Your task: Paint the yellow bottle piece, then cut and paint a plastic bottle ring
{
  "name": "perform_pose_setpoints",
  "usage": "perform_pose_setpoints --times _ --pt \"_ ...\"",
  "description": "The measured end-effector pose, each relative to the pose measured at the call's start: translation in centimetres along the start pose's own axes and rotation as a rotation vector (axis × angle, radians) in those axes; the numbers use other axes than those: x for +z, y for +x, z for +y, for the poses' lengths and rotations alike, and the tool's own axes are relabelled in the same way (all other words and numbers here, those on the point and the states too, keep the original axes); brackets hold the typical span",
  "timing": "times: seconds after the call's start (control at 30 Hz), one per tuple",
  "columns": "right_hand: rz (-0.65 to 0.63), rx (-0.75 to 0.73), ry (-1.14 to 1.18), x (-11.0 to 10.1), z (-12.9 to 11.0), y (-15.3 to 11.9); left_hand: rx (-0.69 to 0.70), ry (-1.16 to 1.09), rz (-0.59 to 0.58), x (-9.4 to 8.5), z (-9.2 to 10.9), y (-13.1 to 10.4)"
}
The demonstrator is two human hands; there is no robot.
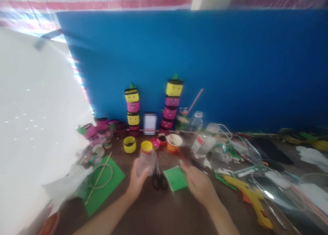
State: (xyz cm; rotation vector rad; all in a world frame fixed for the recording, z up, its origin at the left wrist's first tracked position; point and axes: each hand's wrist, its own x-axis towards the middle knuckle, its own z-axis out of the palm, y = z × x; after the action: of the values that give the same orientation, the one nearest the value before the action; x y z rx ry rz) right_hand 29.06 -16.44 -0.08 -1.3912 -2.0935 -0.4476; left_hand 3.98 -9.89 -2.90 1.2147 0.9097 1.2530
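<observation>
Bare forearms extended forward, left hand curled around, right hand pinching, blurred

A blue panel stands behind the brown surface, a white panel at left, striped sheeting above.

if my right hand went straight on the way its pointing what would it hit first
Probably the orange-and-white cup, which the reddish stick in the right hand points toward, though blur and unclear depth leave that uncertain.
</observation>
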Motion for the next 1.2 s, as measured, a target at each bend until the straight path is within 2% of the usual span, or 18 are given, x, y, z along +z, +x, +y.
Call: perform_pose_setpoints --times 0.1,0.27,0.5,0.7,0.83,0.97,1.2 --pt "0.126 -0.070 -0.013 0.1 -0.7 0.3 -0.025 0.020 0.046 0.1 0.4 0.1" --pt "0.150 -0.078 -0.001 0.2 -1.1 0.3 -0.043 0.014 0.034 0.2 0.8 0.2" --pt "0.148 -0.098 0.066 -0.6 -1.6 0.7 -0.052 -0.041 0.022 0.3 0.1 0.3" --pt "0.281 -0.077 -0.036 0.5 -1.2 0.1 -0.061 -0.169 0.042 0.7 -0.3 0.5" --pt "0.351 -0.029 0.016 0.3 -0.9 -0.1 -0.053 -0.210 0.092 0.8 -0.8 0.7" --pt "0.478 0.016 0.059 -1.5 -1.5 1.8 -0.033 -0.193 0.106 0.8 -1.2 0.8" --pt "0.604 0.223 0.240 -3.9 -3.2 7.3 -0.027 -0.200 0.122 0.9 -1.2 0.9"
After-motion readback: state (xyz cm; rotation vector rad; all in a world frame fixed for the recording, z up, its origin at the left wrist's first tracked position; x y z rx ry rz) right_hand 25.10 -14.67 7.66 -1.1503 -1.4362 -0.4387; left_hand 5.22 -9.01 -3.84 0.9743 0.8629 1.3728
